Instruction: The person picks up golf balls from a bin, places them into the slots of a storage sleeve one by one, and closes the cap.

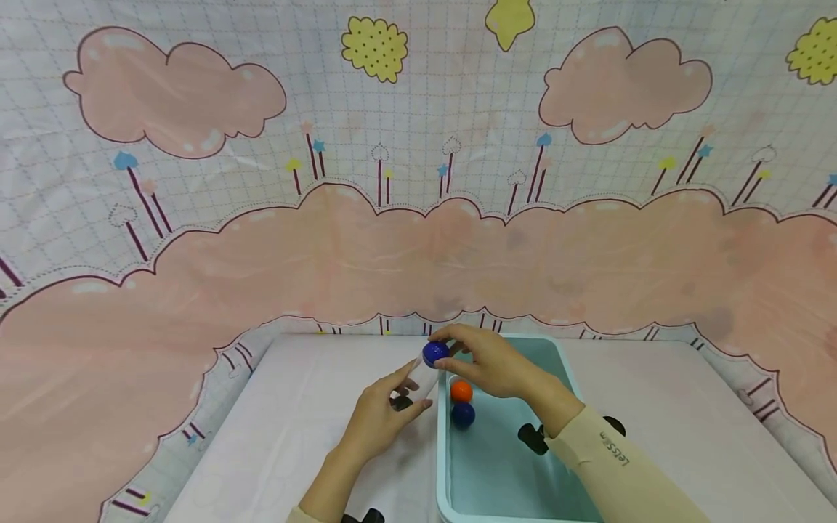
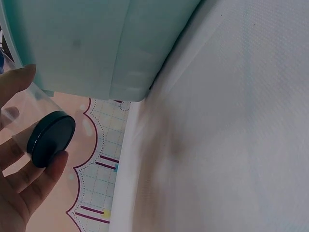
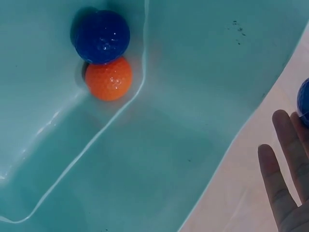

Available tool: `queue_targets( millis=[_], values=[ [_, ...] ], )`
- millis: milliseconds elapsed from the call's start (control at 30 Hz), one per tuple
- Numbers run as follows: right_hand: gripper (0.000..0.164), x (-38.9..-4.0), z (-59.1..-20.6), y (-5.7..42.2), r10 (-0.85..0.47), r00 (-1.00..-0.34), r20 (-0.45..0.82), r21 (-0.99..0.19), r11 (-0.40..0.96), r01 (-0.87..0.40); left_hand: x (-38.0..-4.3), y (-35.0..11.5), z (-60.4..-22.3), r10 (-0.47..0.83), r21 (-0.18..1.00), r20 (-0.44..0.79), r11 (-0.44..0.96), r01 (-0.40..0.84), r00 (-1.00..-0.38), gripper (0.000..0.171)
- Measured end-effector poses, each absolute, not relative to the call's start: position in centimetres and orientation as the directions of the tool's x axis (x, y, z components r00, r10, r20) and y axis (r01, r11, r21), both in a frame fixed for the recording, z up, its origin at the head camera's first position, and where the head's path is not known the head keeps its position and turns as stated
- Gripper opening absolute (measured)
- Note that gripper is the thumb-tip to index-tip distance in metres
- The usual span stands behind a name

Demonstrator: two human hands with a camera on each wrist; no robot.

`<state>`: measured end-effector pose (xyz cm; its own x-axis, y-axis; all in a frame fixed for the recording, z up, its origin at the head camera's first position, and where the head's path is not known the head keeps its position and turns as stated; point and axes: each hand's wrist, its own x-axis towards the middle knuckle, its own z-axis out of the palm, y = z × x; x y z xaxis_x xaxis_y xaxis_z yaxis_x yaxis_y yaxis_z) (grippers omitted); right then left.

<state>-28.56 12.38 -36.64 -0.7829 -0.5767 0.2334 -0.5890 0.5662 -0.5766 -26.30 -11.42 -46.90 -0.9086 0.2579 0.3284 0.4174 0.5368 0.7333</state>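
My left hand [image 1: 379, 412] grips a clear plastic tube [image 1: 423, 378], tilted, beside the left wall of a light teal bin. A black cap [image 2: 52, 139] covers the tube's lower end, with fingertips around it in the left wrist view. At the tube's upper end, a blue golf ball [image 1: 435, 353] is pinched between the thumb and fingers of my right hand [image 1: 487, 363]. The ball overlaps the tube's mouth in the head view. In the right wrist view only a few fingers and the edge of that ball show.
Inside the teal bin [image 1: 443, 465], an orange golf ball [image 1: 461, 391] and a second, dark blue golf ball [image 1: 463, 415] touch in a far corner. The bin stands on a white-covered table [image 1: 314, 385]. A patterned cloth [image 1: 418, 261] hangs behind it.
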Motion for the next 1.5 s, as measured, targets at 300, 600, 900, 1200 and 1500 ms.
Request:
queue_targets(
  millis=[300, 600, 900, 1200, 1500],
  values=[
    [0.043, -28.26, -36.47, 12.34, -0.588, -0.77, 0.25, -0.564, 0.557, -0.609, -26.15, -11.48, -46.58, 0.245, 0.767, 0.334, 0.491, 0.414, -0.91, 0.067],
    [0.036, -27.98, -36.41, 12.46, -0.588, -0.758, 0.282, -0.552, 0.547, -0.629, -25.91, -11.5, -46.45, 0.25, 0.8, 0.314, 0.449, 0.397, -0.916, 0.065],
    [0.036, -27.74, -36.6, 12.33, -0.577, -0.772, 0.265, -0.552, 0.566, -0.612, -25.84, -11.56, -46.42, 0.243, 0.795, 0.32, 0.456, 0.399, -0.916, 0.064],
    [0.038, -27.7, -36.59, 12.46, -0.579, -0.772, 0.262, -0.556, 0.563, -0.611, -25.6, -11.52, -46.25, 0.241, 0.793, 0.312, 0.468, 0.391, -0.919, 0.064],
    [0.036, -27.75, -36.72, 12.4, -0.528, -0.806, 0.267, -0.524, 0.622, -0.581, -25.42, -11.57, -46.28, 0.232, 0.79, 0.313, 0.474, 0.388, -0.921, 0.064]
  ],
)
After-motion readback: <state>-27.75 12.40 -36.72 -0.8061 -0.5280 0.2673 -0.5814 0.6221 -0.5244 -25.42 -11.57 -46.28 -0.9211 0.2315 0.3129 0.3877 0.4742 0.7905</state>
